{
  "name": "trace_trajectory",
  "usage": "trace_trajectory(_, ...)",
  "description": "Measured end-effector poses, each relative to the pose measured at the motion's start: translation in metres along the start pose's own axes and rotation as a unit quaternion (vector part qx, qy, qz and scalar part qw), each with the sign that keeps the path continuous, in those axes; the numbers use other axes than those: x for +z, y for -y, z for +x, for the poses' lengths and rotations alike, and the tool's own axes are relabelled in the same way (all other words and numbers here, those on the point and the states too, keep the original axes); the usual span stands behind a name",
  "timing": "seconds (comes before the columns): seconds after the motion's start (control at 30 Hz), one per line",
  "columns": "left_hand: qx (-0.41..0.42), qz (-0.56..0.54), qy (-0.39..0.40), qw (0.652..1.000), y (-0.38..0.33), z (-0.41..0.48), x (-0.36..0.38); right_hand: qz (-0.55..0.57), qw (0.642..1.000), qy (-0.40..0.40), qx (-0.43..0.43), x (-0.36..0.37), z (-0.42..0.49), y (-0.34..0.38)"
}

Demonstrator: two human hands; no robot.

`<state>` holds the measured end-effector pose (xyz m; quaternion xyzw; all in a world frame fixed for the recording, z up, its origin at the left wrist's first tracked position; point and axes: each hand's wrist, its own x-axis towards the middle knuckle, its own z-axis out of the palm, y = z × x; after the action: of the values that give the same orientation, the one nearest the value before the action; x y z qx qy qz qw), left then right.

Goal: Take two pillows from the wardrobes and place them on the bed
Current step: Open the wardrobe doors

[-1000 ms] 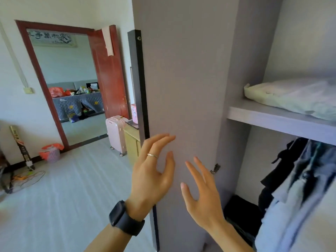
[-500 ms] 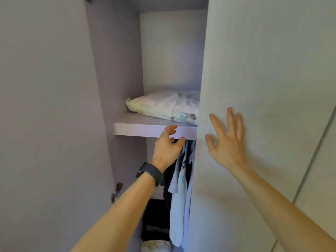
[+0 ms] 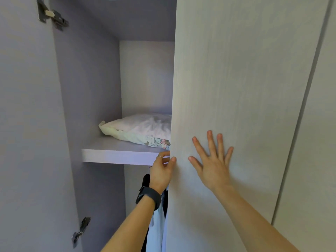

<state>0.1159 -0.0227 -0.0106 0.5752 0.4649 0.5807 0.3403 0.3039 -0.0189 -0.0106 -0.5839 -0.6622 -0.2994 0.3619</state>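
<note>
A pale pillow (image 3: 140,130) with a cartoon print lies on the wardrobe shelf (image 3: 118,155); its right part is hidden behind the closed right door (image 3: 236,88). My left hand (image 3: 161,171), with a ring and a black wrist band, curls its fingers around the left edge of that door just below the shelf. My right hand (image 3: 211,160) lies flat with spread fingers on the door's front face.
The left wardrobe door (image 3: 27,124) stands open at the left, with hinges at top and bottom. Clothes (image 3: 158,224) hang under the shelf. Another closed door panel (image 3: 318,124) is at the far right.
The view has swung from the room to the wardrobe interior. My left hand has moved right onto the door's edge. My right hand has flattened on the door face.
</note>
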Motion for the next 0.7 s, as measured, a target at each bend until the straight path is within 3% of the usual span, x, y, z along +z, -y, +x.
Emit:
trace_trajectory(0.27,-0.006,-0.007,0.003,1.000,-0.019,-0.022,-0.011,0.033,0.998,0.045,0.017,-0.031,-0.008,0.010)
trace_trajectory(0.5,-0.011,-0.072,0.086,0.994,-0.044,-0.091,-0.037,0.214,0.977,-0.007,0.021,-0.070,-0.074,0.026)
trace_trajectory(0.7,0.010,-0.120,0.131,0.984,-0.066,-0.169,-0.033,0.326,0.929,0.120,0.127,-0.118,-0.188,0.048)
